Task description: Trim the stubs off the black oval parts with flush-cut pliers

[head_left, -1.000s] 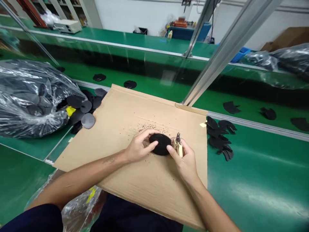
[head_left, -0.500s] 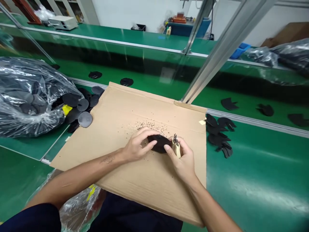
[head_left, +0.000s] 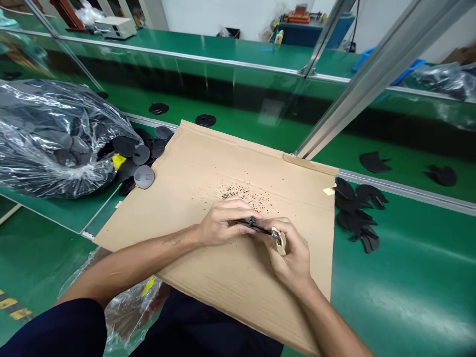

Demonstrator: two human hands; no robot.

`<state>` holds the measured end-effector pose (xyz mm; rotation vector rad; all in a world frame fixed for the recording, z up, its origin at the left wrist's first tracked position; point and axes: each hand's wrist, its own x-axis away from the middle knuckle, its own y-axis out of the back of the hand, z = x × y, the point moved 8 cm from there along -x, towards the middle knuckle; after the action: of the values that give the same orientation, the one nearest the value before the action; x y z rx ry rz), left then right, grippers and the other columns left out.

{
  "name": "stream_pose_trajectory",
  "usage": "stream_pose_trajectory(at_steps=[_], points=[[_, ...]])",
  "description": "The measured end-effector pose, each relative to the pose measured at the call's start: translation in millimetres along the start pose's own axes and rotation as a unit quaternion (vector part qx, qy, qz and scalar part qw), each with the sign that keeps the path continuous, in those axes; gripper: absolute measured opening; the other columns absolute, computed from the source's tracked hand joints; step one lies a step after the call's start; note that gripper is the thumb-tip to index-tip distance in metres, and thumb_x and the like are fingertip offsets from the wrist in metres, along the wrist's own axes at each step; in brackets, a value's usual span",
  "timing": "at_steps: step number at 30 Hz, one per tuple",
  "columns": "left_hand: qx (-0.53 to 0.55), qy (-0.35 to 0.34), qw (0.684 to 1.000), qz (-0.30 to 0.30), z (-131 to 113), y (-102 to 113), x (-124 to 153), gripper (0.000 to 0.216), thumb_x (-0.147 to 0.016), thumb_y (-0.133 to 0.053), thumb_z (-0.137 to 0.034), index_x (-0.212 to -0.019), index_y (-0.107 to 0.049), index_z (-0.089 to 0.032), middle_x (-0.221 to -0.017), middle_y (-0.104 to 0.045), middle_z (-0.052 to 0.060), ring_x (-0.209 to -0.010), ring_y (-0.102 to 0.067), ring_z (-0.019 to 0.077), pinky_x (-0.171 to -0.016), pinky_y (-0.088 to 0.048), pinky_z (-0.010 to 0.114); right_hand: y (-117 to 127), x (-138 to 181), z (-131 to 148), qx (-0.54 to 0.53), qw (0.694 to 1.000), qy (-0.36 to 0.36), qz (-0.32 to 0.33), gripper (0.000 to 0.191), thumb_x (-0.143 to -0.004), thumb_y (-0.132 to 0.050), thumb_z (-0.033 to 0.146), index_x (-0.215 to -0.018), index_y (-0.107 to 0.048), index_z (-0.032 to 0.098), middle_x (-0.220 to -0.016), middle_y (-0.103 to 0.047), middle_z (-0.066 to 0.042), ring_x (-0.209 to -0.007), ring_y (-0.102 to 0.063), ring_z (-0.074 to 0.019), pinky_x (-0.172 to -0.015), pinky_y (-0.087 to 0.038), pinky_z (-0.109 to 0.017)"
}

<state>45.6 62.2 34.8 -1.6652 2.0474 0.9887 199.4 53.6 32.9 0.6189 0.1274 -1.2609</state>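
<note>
My left hand [head_left: 223, 218] pinches a thin black round piece [head_left: 256, 228], which is tilted so that it shows nearly edge-on. My right hand [head_left: 292, 253] is closed round small cutting pliers with cream handles [head_left: 279, 242], whose tip touches the piece's edge. Both hands work over a flat sheet of brown cardboard [head_left: 208, 168] lying on the green bench. Tiny black trimmings [head_left: 247, 194] are scattered on the cardboard just beyond my hands.
A clear plastic bag of black discs [head_left: 52, 139] lies at the left, with loose discs [head_left: 143, 153] spilling beside it. Cut black pieces [head_left: 357, 210] are piled right of the cardboard. A slanted aluminium post [head_left: 372, 69] rises behind it. More black pieces [head_left: 374, 161] lie on the conveyor.
My left hand has turned the black piece from face-up to nearly edge-on. My right hand has brought the pliers' tip down to its edge. The view has shifted slightly.
</note>
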Motion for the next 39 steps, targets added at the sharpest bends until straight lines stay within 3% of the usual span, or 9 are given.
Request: stream_pose_trajectory(at_steps=[5,11,21,26,29,31,34,36,39], points=[[-0.033,-0.010,0.999,-0.003,-8,3,0,0.019,-0.093,-0.071,-0.037,-0.107,-0.077,-0.026,-0.088,-0.078,0.004,-0.079,-0.071,0.0172,-0.076,-0.054,0.033,-2,1,0,-0.008,1.000,-0.016,0.013,0.010,-0.095,-0.058,0.017,-0.099,-0.061,0.026,-0.095,-0.071,-0.007,-0.089,-0.069,-0.0224,-0.076,-0.055,-0.037],[-0.044,-0.029,0.999,0.008,-13,3,-1,0.027,-0.100,-0.059,-0.035,-0.122,-0.072,-0.027,-0.099,-0.079,0.005,-0.088,-0.072,0.0185,-0.082,-0.053,0.035,-1,1,-1,0.002,1.000,-0.019,0.008,0.010,-0.094,-0.061,0.019,-0.100,-0.063,0.026,-0.093,-0.070,-0.006,-0.086,-0.068,-0.0222,-0.077,-0.055,-0.038],[-0.063,-0.040,0.997,-0.003,-19,5,1,0.015,-0.096,-0.067,-0.028,-0.108,-0.074,-0.023,-0.093,-0.079,0.003,-0.081,-0.071,0.0153,-0.076,-0.052,0.031,-3,1,0,-0.003,1.000,-0.019,0.012,0.008,-0.094,-0.060,0.018,-0.098,-0.062,0.025,-0.090,-0.069,-0.005,-0.084,-0.067,-0.0217,-0.074,-0.054,-0.036],[-0.104,-0.032,0.994,-0.008,-17,3,2,0.015,-0.092,-0.073,-0.038,-0.091,-0.074,-0.024,-0.081,-0.076,0.001,-0.072,-0.067,0.0143,-0.071,-0.052,0.031,-4,0,-2,-0.025,0.999,-0.033,0.017,0.008,-0.095,-0.059,0.019,-0.099,-0.062,0.025,-0.094,-0.070,-0.005,-0.087,-0.068,-0.0216,-0.077,-0.054,-0.036],[-0.068,-0.025,0.997,0.001,-15,0,4,0.019,-0.088,-0.076,-0.040,-0.096,-0.073,-0.024,-0.085,-0.074,0.002,-0.077,-0.066,0.0152,-0.075,-0.053,0.031,-2,1,0,-0.026,0.999,-0.039,-0.001,0.008,-0.094,-0.062,0.020,-0.100,-0.062,0.026,-0.093,-0.070,-0.004,-0.087,-0.068,-0.0212,-0.077,-0.054,-0.035],[-0.012,0.013,1.000,0.003,-9,-1,4,0.026,-0.089,-0.075,-0.040,-0.109,-0.073,-0.024,-0.096,-0.075,0.004,-0.088,-0.067,0.0174,-0.082,-0.054,0.033,3,1,0,-0.007,0.998,-0.053,-0.028,0.005,-0.095,-0.063,0.022,-0.098,-0.063,0.026,-0.091,-0.070,-0.004,-0.085,-0.067,-0.0212,-0.077,-0.054,-0.035],[0.125,0.148,0.981,0.002,14,-3,3,0.027,-0.092,-0.071,-0.041,-0.111,-0.073,-0.021,-0.106,-0.075,0.008,-0.100,-0.068,0.0201,-0.089,-0.055,0.035,9,1,0,0.006,0.996,-0.080,-0.046,0.006,-0.096,-0.063,0.030,-0.096,-0.062,0.024,-0.089,-0.069,-0.005,-0.082,-0.066,-0.0212,-0.074,-0.054,-0.035],[0.246,0.252,0.936,-0.012,31,-5,4,0.028,-0.089,-0.074,-0.041,-0.107,-0.072,-0.019,-0.103,-0.075,0.008,-0.095,-0.070,0.0190,-0.086,-0.055,0.032,11,-1,-2,-0.011,0.995,-0.091,-0.043,0.011,-0.097,-0.062,0.034,-0.096,-0.060,0.023,-0.087,-0.068,-0.004,-0.077,-0.064,-0.0198,-0.069,-0.053,-0.033],[0.400,0.361,0.841,-0.044,50,-5,6,0.036,-0.079,-0.083,-0.039,-0.103,-0.067,-0.019,-0.087,-0.072,0.003,-0.068,-0.066,0.0118,-0.067,-0.053,0.023,14,-2,-7,-0.044,0.993,-0.093,-0.049,0.014,-0.098,-0.060,0.037,-0.100,-0.058,0.024,-0.083,-0.063,-0.002,-0.073,-0.060,-0.0171,-0.066,-0.050,-0.030]])
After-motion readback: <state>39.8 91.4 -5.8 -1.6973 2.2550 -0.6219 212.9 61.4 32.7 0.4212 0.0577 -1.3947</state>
